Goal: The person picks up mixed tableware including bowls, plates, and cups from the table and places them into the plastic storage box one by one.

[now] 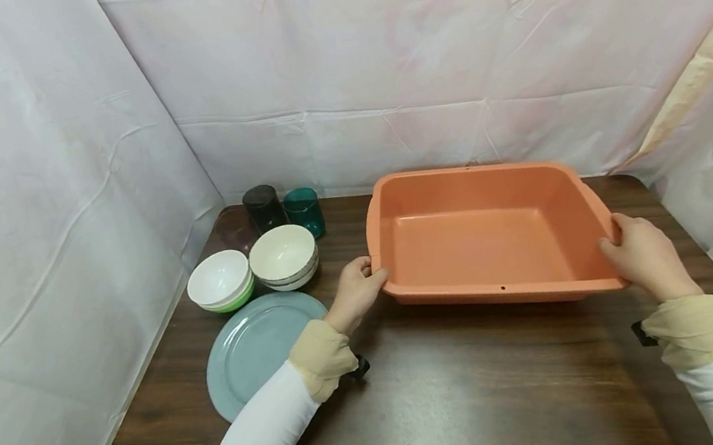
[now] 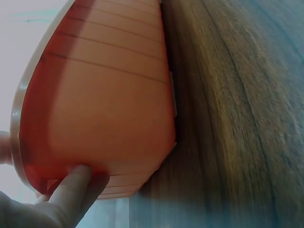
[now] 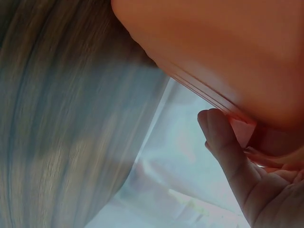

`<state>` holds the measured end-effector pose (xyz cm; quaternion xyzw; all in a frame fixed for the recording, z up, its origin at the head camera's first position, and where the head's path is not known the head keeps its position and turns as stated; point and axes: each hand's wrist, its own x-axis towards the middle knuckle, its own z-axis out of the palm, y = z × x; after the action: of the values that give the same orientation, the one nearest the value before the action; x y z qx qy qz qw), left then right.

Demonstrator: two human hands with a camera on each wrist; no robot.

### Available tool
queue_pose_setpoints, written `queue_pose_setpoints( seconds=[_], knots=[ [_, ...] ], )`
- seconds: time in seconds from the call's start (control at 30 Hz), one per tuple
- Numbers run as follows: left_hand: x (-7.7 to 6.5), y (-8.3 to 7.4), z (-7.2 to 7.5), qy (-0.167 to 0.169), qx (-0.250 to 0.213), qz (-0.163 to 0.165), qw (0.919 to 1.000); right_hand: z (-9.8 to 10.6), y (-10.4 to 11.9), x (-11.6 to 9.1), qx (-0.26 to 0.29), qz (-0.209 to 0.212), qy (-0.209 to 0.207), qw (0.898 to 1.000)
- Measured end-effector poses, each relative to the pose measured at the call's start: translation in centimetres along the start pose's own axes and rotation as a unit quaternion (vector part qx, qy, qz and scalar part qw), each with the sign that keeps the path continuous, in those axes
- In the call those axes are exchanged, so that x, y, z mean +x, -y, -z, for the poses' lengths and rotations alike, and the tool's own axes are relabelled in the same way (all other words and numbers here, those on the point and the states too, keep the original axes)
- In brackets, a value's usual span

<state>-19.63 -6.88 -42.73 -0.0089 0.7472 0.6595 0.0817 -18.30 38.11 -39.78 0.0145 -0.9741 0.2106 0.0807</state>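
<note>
An orange rectangular basin (image 1: pixel 471 239) sits toward the back right of the wooden table, its inside bare. My left hand (image 1: pixel 357 290) grips its left rim near the front corner, thumb over the edge. At the opposite end my right hand (image 1: pixel 645 252) grips the right rim in the same way. From below, the left wrist view shows fingers (image 2: pixel 71 190) under the lip of the basin (image 2: pixel 114 95), whose base is close over the tabletop. Fingers (image 3: pixel 221 130) of the right hand reach beneath the rim in the right wrist view.
Left of the basin stand a black cup (image 1: pixel 264 209), a teal cup (image 1: pixel 305 212), stacked cream bowls (image 1: pixel 284 254) and a white bowl (image 1: pixel 219 278) nested in a green one (image 1: pixel 234 304). A grey-blue plate (image 1: pixel 246 352) lies below my left forearm. White cloth (image 1: pixel 378 66) hangs behind the table (image 1: pixel 468 393).
</note>
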Motion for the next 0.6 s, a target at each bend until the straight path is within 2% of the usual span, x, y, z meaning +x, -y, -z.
queue_pose_setpoints(
  seconds=[0.3,0.6],
  knots=[
    [-0.9,0.5,1.6,-0.012,0.001,0.003,0.9999,0.0,0.9,0.2,0.017,-0.009,0.043,0.999],
    [-2.2,0.5,2.8,-0.009,0.007,0.011,0.9999,-0.2,1.7,0.4,0.033,-0.018,0.082,0.996]
  ],
)
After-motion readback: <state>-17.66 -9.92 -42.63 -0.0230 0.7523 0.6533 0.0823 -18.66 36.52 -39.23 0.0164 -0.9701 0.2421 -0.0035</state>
